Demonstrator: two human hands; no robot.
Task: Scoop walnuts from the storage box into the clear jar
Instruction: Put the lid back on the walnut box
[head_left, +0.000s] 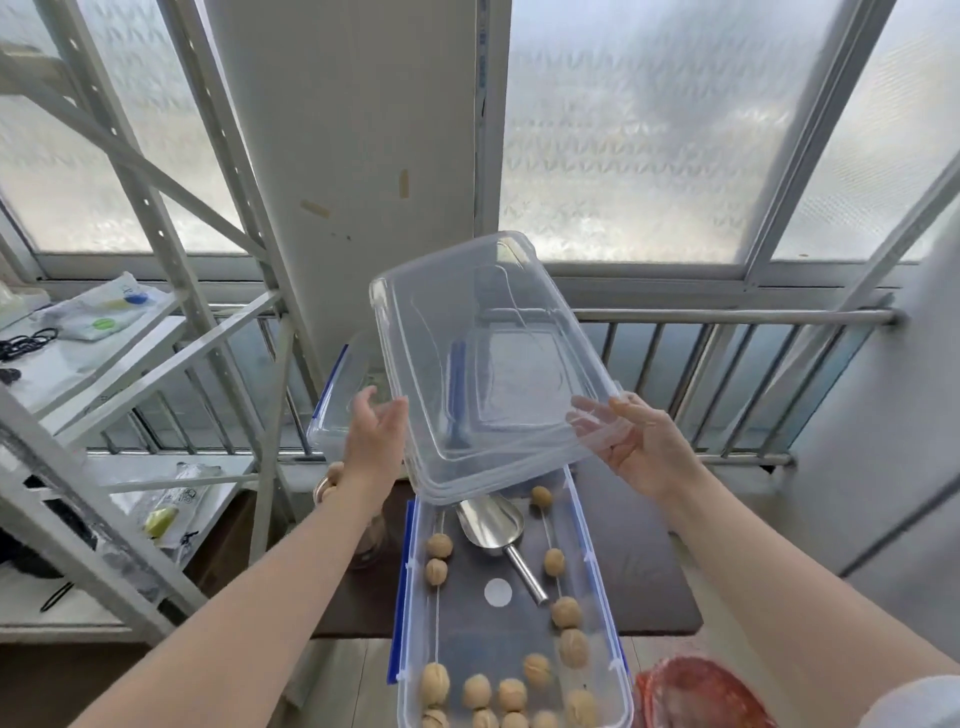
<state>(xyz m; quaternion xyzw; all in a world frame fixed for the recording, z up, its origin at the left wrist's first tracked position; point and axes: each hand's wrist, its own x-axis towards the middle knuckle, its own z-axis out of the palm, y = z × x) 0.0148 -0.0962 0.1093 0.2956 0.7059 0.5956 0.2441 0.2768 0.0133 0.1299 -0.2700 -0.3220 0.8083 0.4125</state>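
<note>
Below, dark table (639, 561), storage box (410, 597) (frosted windows (649, 130) beyond)

Both arms reach forward, left hand (376, 431) loosely open, right hand (641, 447) pinching.

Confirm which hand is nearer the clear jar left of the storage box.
Left. The left hand is at the lid's left edge, just above the jar; the right hand holds the lid's right edge, beyond the storage box.
</note>
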